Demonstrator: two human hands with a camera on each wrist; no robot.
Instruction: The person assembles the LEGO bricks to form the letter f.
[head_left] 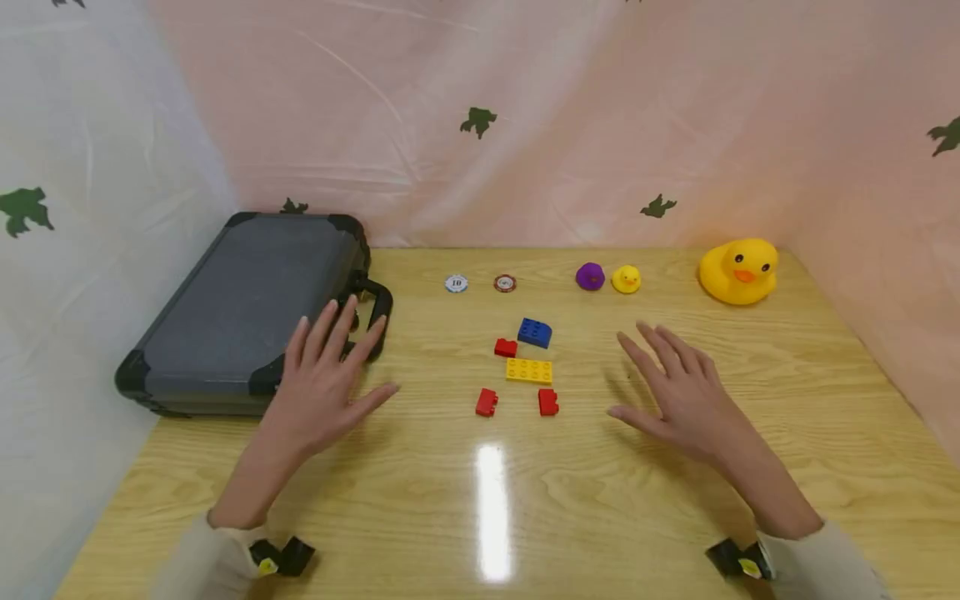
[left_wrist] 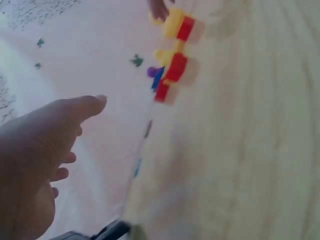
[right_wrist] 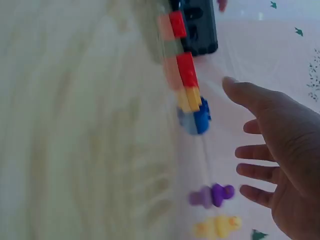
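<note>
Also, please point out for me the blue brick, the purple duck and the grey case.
blue brick (head_left: 534, 332), head view, on its studded top.
purple duck (head_left: 590, 276), head view, middle of its body.
grey case (head_left: 247, 308), head view, on its flat lid.

The left hand (left_wrist: 30, 165) hangs open, fingers spread, above the pale surface (left_wrist: 240, 165); blurred red bricks (left_wrist: 175, 67) and a yellow brick (left_wrist: 172, 22) lie well beyond its fingertips
</note>
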